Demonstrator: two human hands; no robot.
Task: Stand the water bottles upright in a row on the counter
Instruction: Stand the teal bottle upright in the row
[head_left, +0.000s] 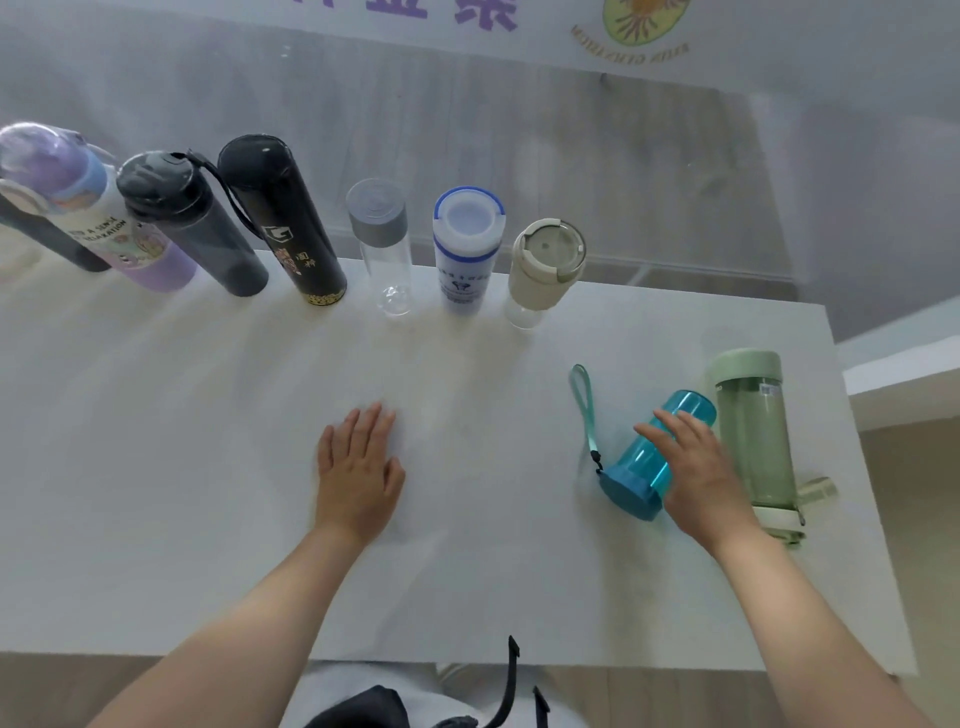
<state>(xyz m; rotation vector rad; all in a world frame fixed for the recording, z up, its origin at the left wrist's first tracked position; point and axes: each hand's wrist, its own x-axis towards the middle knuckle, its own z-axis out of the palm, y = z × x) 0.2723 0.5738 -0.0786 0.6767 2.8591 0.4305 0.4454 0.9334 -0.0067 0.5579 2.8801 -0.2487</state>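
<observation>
Several bottles stand upright in a row along the far edge of the white counter: a purple one, a dark smoky one, a black cylinder, a clear one with a grey cap, a white and blue one and a beige-lidded one. A teal bottle with a strap lies on its side at the right. Beside it lies a pale green bottle. My right hand rests over the teal bottle, fingers spread. My left hand lies flat on the counter.
A clear panel stands behind the row, and a wood floor shows beyond it. The counter's right edge runs just past the green bottle. A white ledge sits beyond that edge. A dark bag with straps hangs at the near edge.
</observation>
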